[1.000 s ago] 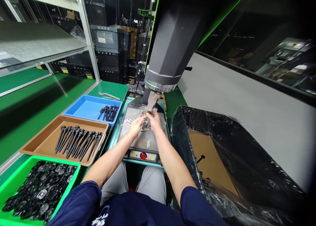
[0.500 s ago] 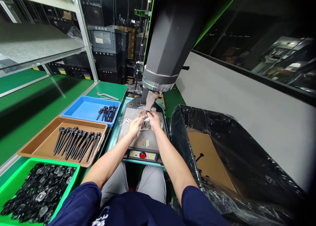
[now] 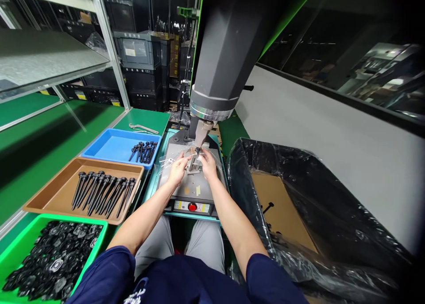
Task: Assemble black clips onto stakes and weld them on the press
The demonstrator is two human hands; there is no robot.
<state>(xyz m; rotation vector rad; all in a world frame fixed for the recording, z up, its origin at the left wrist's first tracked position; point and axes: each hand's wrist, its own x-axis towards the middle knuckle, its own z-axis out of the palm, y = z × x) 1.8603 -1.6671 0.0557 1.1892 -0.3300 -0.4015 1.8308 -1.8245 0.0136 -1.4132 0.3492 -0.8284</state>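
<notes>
Green matting covers the workbench (image 3: 49, 131), with metal shelving (image 3: 49, 60) on the far left and stacked dark crates (image 3: 142, 69) behind it. From the head camera, a grey press machine (image 3: 226, 51) rises in the middle of the scene, its narrow metal tip (image 3: 202, 134) pointing down at a small fixture (image 3: 193, 165) on the grey base plate (image 3: 191, 186); a red button (image 3: 192, 207) sits on the plate's near edge. The left hand (image 3: 175, 169) and the right hand (image 3: 209, 164) flank the fixture, both with fingers curled and fingertips (image 3: 186, 157) drawn in toward a small black part (image 3: 198, 150) that sits on top of the fixture, just under the tip. The part is too small to tell whether either hand actually grips it. Left of the machine lie a blue tray (image 3: 109, 146) with a few black pins (image 3: 144, 152), a brown tray (image 3: 53, 193) with a row of longer black pins (image 3: 102, 192), and nearest, a green bin (image 3: 13, 246) of flat black pieces (image 3: 53, 259). A metal tool (image 3: 144, 128) lies beyond the blue tray. On the right stands a cardboard box (image 3: 282, 215) lined with a black plastic bag (image 3: 325, 197).
</notes>
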